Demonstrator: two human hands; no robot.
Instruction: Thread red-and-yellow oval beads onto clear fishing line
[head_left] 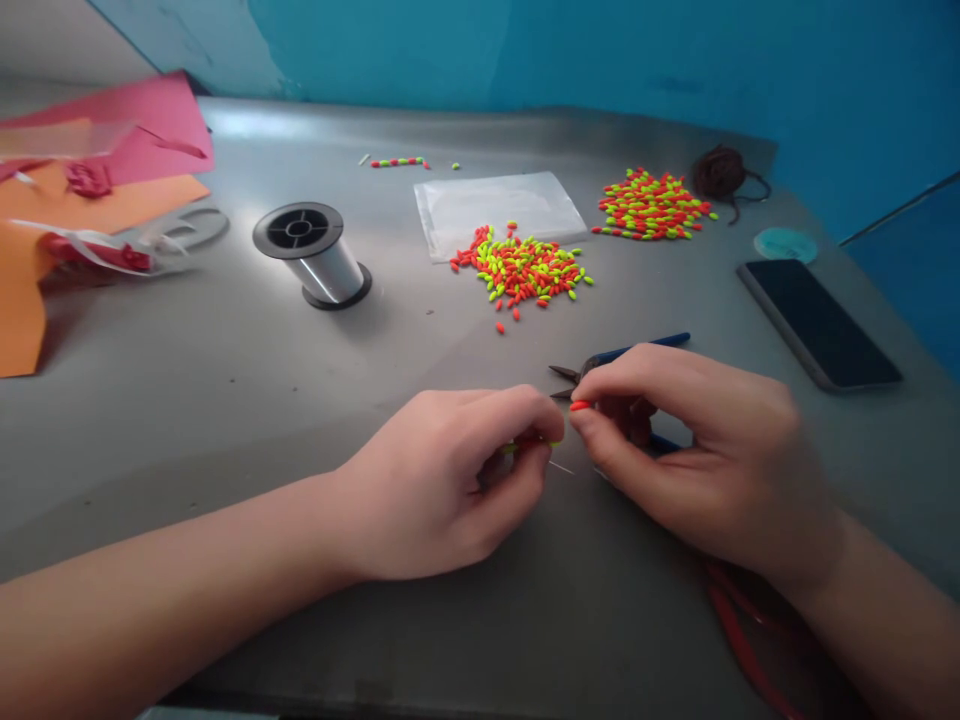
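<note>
My left hand [465,480] is closed in a pinch on a short string of beads [517,446], yellow-green and red, mostly hidden by the fingers. A thin thread end [562,467] sticks out to the right of its fingertips. Just across from it, my right hand [697,440] pinches a single red bead [580,406] between thumb and forefinger. The two hands are close but apart. Behind the right hand lie blue-handled pliers [637,350], jaws parted and partly covered by that hand.
Loose beads form one pile [525,268] by a clear plastic bag [495,205] and another pile [652,205] further right. A spool of clear line [326,270] stands left. A phone [817,325], dark yarn [720,175] and a beaded strand [397,162] also lie on the table.
</note>
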